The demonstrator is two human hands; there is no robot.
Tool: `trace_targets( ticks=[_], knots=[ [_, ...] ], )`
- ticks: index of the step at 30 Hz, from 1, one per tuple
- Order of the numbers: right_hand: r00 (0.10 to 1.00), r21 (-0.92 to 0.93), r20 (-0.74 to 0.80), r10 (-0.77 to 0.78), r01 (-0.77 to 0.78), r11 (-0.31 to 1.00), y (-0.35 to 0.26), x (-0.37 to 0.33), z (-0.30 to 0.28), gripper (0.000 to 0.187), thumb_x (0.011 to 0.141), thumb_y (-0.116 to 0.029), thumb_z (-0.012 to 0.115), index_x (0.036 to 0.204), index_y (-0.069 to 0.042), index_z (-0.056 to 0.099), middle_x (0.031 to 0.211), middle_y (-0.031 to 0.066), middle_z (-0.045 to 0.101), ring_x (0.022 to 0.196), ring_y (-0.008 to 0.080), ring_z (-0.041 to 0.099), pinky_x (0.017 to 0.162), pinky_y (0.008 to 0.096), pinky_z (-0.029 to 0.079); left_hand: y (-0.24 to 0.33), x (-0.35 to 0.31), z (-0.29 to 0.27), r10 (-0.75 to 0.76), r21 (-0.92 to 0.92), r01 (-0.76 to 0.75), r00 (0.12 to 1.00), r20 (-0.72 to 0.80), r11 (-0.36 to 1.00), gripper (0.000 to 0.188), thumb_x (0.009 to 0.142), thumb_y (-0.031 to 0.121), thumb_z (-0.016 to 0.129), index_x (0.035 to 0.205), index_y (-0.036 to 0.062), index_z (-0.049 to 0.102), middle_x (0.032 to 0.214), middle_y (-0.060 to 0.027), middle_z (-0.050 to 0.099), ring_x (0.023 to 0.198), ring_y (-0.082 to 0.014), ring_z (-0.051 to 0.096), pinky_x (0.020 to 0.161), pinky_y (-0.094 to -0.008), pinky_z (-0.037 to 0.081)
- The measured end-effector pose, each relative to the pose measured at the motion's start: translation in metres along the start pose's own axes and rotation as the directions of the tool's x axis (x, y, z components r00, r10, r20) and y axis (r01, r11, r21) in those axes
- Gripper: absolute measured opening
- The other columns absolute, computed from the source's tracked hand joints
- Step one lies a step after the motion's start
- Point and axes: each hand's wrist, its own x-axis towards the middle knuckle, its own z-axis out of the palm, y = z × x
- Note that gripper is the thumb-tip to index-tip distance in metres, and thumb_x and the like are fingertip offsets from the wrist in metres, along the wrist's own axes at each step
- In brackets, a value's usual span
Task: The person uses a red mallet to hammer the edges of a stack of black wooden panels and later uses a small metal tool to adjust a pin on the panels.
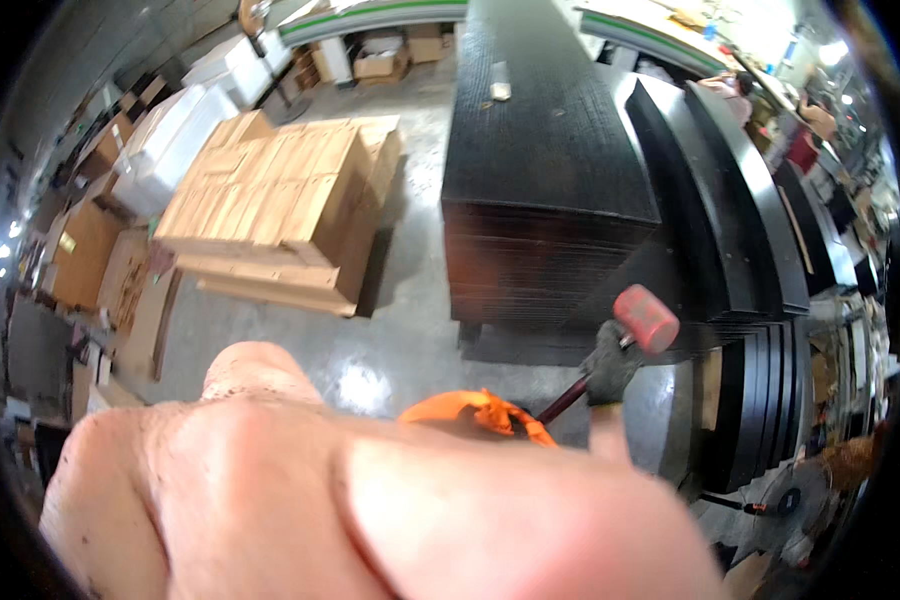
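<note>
Very close to the lens, a bare hand fills the lower part of the head view; I take it for my left hand [260,490]. Its knuckles are bent, and its fingertips are out of sight, so whether it holds anything does not show. To the right, my right hand [613,365], in a dark glove, grips a mallet [647,320] just below its red, scuffed head. The dark handle runs down toward some orange cloth [475,408] at my body. Beyond the mallet stands a tall stack of black boards [545,150], with a small pale object [500,82] on top.
Left of the black stack, light wooden pieces [270,190] form a block on the grey floor [335,350]. White wrapped packages [175,145] and cardboard boxes [85,255] line the left side. More black boards [720,190] stand at right, near a fan [790,500]. A person [735,95] is farther back.
</note>
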Motion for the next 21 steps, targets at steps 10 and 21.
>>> trace_targets(
  ticks=[10, 21],
  knots=[
    [0.997, -0.462, 0.072, 0.036, 0.002, 0.887, 0.001, 0.142, -0.012, 0.021, 0.077, -0.013, 0.060, 0.095, -0.004, 0.054, 0.064, 0.0090, 0.054, 0.040, 0.0241, 0.052, 0.037, 0.0382, 0.042, 0.015, -0.003, 0.042, 0.033, 0.162, -0.018, 0.996, -0.088, 0.987, 0.030, 0.091, 0.029, 0.046, 0.107, 0.0049, 0.054, 0.104, -0.0133, 0.058, 0.099, -0.0241, 0.053, 0.088, -0.0416, 0.039],
    [0.963, -0.766, 0.269, -0.025, 0.229, 0.601, 0.026, 0.231, -0.008, 0.046, 0.072, -0.015, 0.059, 0.115, -0.002, 0.047, 0.111, 0.0246, 0.057, 0.105, 0.0413, 0.055, 0.088, 0.0440, 0.044, -0.056, 0.010, 0.020, 0.001, 0.330, 0.146, 0.913, -0.408, 0.933, 0.025, 0.094, 0.018, 0.046, 0.108, -0.0022, 0.049, 0.103, -0.0164, 0.057, 0.095, -0.0237, 0.056, 0.082, -0.0360, 0.046]
  ],
)
